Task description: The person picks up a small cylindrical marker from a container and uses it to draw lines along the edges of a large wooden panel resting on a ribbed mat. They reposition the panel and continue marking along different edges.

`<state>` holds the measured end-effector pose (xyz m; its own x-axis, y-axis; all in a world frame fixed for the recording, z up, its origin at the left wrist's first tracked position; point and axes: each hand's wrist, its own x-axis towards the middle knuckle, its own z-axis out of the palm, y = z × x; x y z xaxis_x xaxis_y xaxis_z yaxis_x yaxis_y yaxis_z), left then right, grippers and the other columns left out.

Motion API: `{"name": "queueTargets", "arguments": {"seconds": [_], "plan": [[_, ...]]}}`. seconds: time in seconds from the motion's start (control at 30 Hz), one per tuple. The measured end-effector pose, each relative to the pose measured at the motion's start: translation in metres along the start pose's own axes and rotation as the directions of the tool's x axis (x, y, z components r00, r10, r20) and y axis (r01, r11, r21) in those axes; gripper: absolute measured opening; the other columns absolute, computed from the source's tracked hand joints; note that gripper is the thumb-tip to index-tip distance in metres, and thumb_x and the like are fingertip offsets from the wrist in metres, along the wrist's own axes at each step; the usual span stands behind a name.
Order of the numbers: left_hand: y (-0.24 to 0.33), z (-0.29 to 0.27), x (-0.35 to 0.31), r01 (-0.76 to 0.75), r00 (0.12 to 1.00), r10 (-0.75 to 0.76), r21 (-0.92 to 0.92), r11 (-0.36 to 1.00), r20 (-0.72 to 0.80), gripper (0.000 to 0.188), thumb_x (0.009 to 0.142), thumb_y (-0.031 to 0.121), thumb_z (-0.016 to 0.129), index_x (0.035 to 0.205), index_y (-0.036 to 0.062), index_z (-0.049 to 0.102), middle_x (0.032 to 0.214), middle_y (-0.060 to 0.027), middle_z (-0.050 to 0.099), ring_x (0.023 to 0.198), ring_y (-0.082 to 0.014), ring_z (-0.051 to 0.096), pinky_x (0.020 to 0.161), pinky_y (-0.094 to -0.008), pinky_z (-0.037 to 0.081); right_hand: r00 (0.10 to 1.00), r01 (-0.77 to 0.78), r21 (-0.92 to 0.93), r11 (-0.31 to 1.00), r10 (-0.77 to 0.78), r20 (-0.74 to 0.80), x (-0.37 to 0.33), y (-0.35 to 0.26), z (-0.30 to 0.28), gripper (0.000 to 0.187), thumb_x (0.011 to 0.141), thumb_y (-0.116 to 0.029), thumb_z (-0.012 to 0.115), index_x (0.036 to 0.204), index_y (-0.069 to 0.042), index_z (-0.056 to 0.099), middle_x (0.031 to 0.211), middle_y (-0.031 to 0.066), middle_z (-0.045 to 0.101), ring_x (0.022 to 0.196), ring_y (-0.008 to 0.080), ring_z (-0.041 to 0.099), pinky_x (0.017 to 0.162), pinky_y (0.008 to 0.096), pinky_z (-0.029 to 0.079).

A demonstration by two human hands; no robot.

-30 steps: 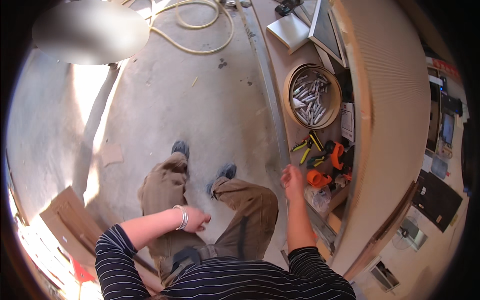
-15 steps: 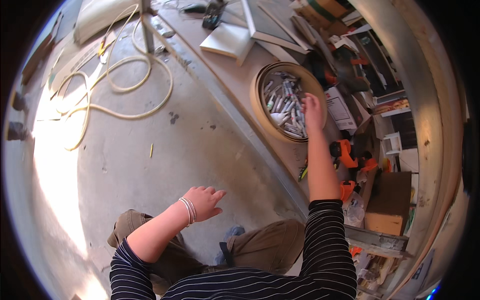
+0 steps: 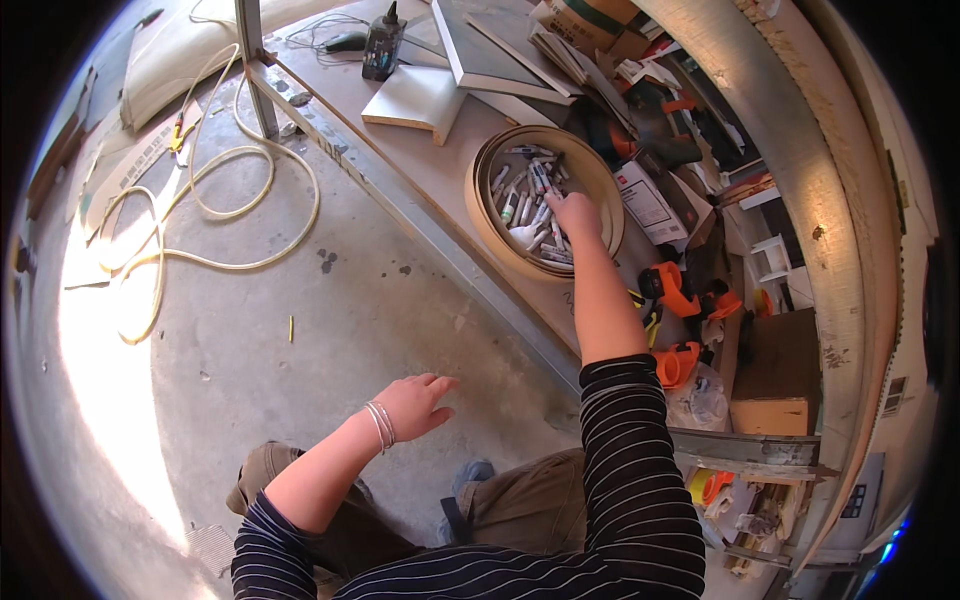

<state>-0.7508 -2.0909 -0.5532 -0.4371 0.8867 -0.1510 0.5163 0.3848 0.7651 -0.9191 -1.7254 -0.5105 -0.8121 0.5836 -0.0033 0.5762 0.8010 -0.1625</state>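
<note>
A round tan tub (image 3: 482, 215) stands on the shelf surface to my right, with many slim white marker-like tubes (image 3: 520, 200) lying loose in it. My right hand (image 3: 577, 216) reaches inside, fingers drawn together at the end of a white marker (image 3: 541, 177); the hand covers part of the grip. My left hand (image 3: 413, 405), with bracelets at the wrist, hovers above the concrete floor over my knees. Its fingers are apart and hold nothing.
A metal rail (image 3: 440, 232) edges the shelf. Beyond the tub are white panels (image 3: 418, 98) and a dark bottle (image 3: 383, 45). Orange-and-black tools (image 3: 672, 288) and a white-labelled box (image 3: 652, 205) sit right of it. A pale hose (image 3: 225, 262) coils on the floor, near a thin yellow stick (image 3: 291, 328).
My right hand has come down from above the tub's right side into the tubes, its fingers closing at a marker. My left hand stays nearly in place. The whole view has shifted slightly.
</note>
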Motion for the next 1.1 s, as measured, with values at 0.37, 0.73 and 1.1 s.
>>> {"name": "queueTargets", "arguments": {"seconds": [0.37,0.73,1.1], "plan": [[0.024,-0.023,0.003,-0.034,0.971,-0.016,-0.208,0.978,-0.238,0.045,0.082,0.014,0.059,0.123,0.0077,0.044,0.106,-0.0121,0.055,0.087,-0.0228,0.061,0.076,-0.0336,0.049,0.937,0.345,0.768,0.539,-0.155,-0.312,-0.095,-0.003,-0.029,0.020,0.076,-0.016,0.068,0.078,-0.001,0.056,0.069,0.0058,0.057,0.063,0.0156,0.054,0.061,0.0269,0.044],[0.016,-0.028,-0.002,-0.043,0.928,-0.067,-0.284,0.958,-0.367,0.042,0.082,0.014,0.057,0.122,0.0094,0.046,0.105,-0.0122,0.056,0.083,-0.0214,0.063,0.073,-0.0339,0.050,0.566,0.790,0.601,0.124,-0.523,-0.637,-0.207,-0.019,-0.075,0.016,0.076,-0.008,0.062,0.086,-0.001,0.053,0.078,0.0064,0.052,0.068,0.0158,0.049,0.061,0.0264,0.041],[0.007,-0.029,0.004,-0.009,0.925,-0.114,-0.320,0.947,-0.363,0.038,0.084,0.014,0.058,0.120,0.0074,0.047,0.107,-0.0124,0.058,0.084,-0.0213,0.064,0.074,-0.0318,0.050,0.720,0.599,0.801,-0.004,-0.433,-0.542,-0.215,-0.014,-0.094,0.017,0.070,0.000,0.061,0.086,-0.001,0.056,0.077,0.0071,0.057,0.067,0.0157,0.052,0.062,0.0278,0.043]]}}
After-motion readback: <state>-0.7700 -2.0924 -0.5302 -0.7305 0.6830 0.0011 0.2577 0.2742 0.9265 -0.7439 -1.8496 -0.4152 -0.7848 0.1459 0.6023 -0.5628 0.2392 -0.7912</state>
